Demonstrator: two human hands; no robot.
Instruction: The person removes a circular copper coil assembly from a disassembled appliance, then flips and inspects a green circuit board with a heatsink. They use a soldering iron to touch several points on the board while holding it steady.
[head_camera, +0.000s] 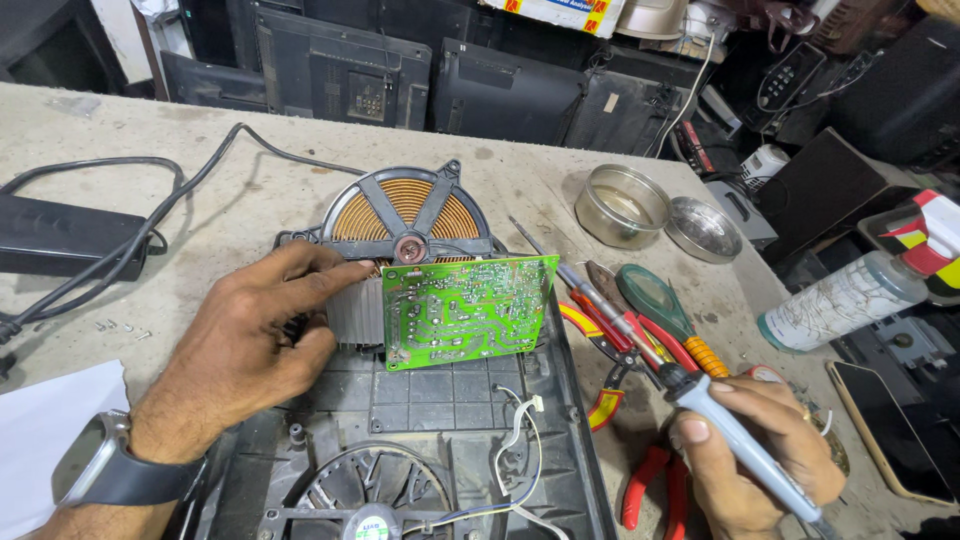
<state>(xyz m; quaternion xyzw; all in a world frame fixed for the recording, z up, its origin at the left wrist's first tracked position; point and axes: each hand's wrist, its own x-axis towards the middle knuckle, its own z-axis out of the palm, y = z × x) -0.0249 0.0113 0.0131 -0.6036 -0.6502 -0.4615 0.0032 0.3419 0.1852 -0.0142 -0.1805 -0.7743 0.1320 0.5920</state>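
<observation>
My left hand (255, 335) grips the left side of a green circuit board (468, 310) with a finned metal heat sink (355, 312), holding it tilted up over an open black appliance base (450, 400). A round copper coil (405, 212) in a black frame stands behind the board. My right hand (755, 450) holds a blue-handled soldering iron (640, 355); its tip points up-left to the board's right edge. A fan (365, 495) sits in the base at the bottom.
Red-handled pliers (605, 355) and cutters lie right of the base. A metal tin (622, 205) and its lid (703, 228) stand behind. A spray bottle (845, 300), a phone (890, 425), a black adapter (65, 235) with cable, and white paper (45, 425) lie around.
</observation>
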